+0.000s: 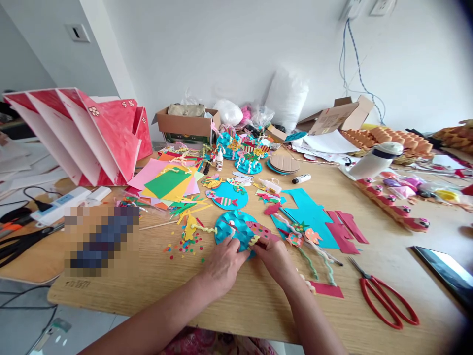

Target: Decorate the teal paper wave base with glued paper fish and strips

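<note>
A round blue paper disc with raised folds lies on the table in front of me. My left hand grips its near edge, fingers bent over the top, beside a small white piece standing on the disc. At the right edge, my right hand pinches a pale yellow fuzzy strip. A pink spotted paper fish lies against the disc just beyond those fingers. Left of the disc is a yellow paper cutout with a fuzzy strip. Behind it, a flat blue disc carries a striped fish.
Red-handled scissors lie at right, near a dark tablet. Blue paper and red scraps spread right of my hands. Small confetti dots and coloured sheets are left. Glue bottles stand behind.
</note>
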`<state>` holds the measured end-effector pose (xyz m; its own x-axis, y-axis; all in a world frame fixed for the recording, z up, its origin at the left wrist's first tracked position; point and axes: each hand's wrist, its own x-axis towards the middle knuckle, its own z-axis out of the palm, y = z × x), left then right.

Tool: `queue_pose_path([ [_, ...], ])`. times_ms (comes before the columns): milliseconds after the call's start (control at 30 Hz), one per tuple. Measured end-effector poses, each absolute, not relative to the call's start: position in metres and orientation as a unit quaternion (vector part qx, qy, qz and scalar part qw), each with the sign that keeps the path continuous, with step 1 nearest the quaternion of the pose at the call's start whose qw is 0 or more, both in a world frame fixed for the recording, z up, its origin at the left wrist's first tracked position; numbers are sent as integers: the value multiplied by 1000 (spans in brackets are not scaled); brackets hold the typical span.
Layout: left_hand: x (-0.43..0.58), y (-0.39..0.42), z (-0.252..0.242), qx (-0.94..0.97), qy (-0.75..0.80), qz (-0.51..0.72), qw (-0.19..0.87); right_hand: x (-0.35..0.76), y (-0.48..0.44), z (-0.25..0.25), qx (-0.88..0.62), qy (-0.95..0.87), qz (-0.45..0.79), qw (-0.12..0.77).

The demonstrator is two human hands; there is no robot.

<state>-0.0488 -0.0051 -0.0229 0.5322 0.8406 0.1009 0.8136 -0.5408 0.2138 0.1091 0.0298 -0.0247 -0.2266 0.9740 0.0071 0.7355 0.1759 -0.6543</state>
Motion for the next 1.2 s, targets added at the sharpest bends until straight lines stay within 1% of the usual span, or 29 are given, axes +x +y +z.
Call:
queue_pose_path([
  [267, -42, -5, -16, 874, 480, 62, 42, 108, 27, -16, -621, -718, 254, 185],
  [567, -40, -5, -13, 866, 492, 69, 61, 106, 26, -15, -635, -717, 236, 165],
  [733, -39, -6, -7, 867, 491, 58, 67, 105, 26, -19, -634, -724, 222, 159],
  [1000, -38, -6, -9, 871, 485, 63, 41, 102, 24, -18, -635, -735, 182, 150],
  [1200, -41, -10, -8, 875, 475, 75, 56, 104, 23, -19, -629, -741, 174, 158],
])
